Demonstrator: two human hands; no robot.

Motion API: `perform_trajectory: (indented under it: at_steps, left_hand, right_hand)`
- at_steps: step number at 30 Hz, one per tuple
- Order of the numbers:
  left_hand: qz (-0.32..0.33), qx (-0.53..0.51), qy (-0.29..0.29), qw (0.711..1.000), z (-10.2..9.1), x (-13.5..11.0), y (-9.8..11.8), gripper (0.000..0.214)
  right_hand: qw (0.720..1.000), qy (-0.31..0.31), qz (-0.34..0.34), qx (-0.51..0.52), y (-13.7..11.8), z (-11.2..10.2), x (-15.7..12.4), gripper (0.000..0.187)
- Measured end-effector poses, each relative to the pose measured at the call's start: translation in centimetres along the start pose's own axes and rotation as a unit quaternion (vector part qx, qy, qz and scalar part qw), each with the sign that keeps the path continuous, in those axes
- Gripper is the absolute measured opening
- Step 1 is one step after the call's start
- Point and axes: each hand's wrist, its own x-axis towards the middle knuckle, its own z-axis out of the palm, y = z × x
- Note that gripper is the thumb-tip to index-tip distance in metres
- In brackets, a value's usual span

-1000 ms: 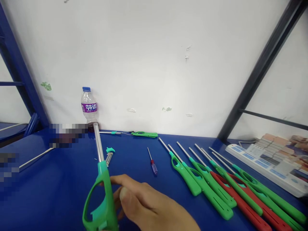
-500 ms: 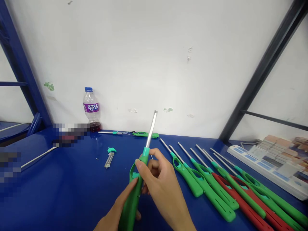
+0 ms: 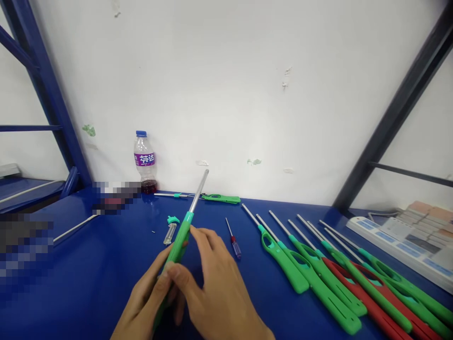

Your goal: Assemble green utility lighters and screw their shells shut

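Note:
A green long-necked lighter [image 3: 182, 234] with a teal collar and a metal tube is between my two hands, tilted, its tip up and away from me. My left hand [image 3: 143, 295] is closed around its handle from the left. My right hand [image 3: 221, 288] grips the handle from the right, thumb pressed close to the left thumb; its index finger reaches up along the body. My hands hide the lower handle. Just beyond lie a small teal trigger piece [image 3: 173, 219] and a clear plastic part [image 3: 170, 234]. Right of my right hand lies a small screwdriver [image 3: 234, 244].
Several green lighters [image 3: 283, 259] and red lighters [image 3: 368, 297] lie in a slanted row at right. A white power strip [image 3: 399, 250] is behind them. Along the wall are a bottle [image 3: 145, 163] and an opened lighter's green shell [image 3: 222, 199]. A cable [image 3: 74, 229] runs at left.
The lighter has moved left and turned more edge-on. My right hand has shifted from near the collar down onto the handle. The screwdriver, mostly covered before, shows now. The view has swung slightly left.

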Motion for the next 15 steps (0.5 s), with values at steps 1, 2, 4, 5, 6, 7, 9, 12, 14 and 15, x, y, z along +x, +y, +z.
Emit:
perform_trajectory:
  at_steps: [1, 2, 4, 5, 6, 7, 9, 12, 14, 15]
  left_hand:
    - [-0.021, -0.022, -0.002, 1.000, -0.2, 0.3, 0.1, 0.088]
    - [-0.047, -0.038, -0.005, 0.998, -0.5, 0.6, 0.2, 0.092]
    - [-0.094, -0.055, 0.002, 0.994, -1.0, 0.9, 0.5, 0.095]
    - [-0.114, -0.058, 0.017, 0.992, -1.1, 0.9, 0.7, 0.095]
    - [-0.128, -0.060, 0.033, 0.989, -1.2, 0.8, 0.9, 0.094]
    - [-0.135, -0.060, 0.044, 0.988, -1.2, 0.7, 1.2, 0.093]
    - [-0.145, -0.058, 0.053, 0.986, -1.1, 0.5, 1.6, 0.089]
    - [-0.155, -0.057, 0.071, 0.984, -0.7, 0.1, 2.0, 0.085]
    - [-0.157, -0.061, 0.081, 0.982, -0.5, 0.1, 2.0, 0.085]
    - [-0.151, -0.066, 0.076, 0.983, -0.4, 0.1, 2.0, 0.085]
  right_hand:
    - [1.000, -0.021, 0.001, 0.003, 0.0, 0.7, -0.2, 0.069]
    - [0.999, -0.036, 0.005, 0.009, -0.1, 1.5, -0.3, 0.077]
    - [0.998, -0.050, 0.006, 0.025, -0.2, 2.9, -0.5, 0.081]
    - [0.998, -0.051, 0.006, 0.029, -0.3, 3.5, -0.5, 0.079]
    - [0.998, -0.052, 0.006, 0.031, -0.4, 3.8, -0.5, 0.077]
    - [0.998, -0.051, 0.008, 0.029, -0.5, 4.0, -0.5, 0.075]
    - [0.998, -0.051, 0.010, 0.023, -0.6, 4.0, -0.4, 0.074]
    - [0.998, -0.063, 0.012, 0.023, -0.7, 3.4, -0.4, 0.075]
    - [0.997, -0.071, 0.017, 0.027, -0.7, 3.1, -0.4, 0.076]
    - [0.997, -0.070, 0.021, 0.030, -0.7, 3.1, -0.4, 0.076]
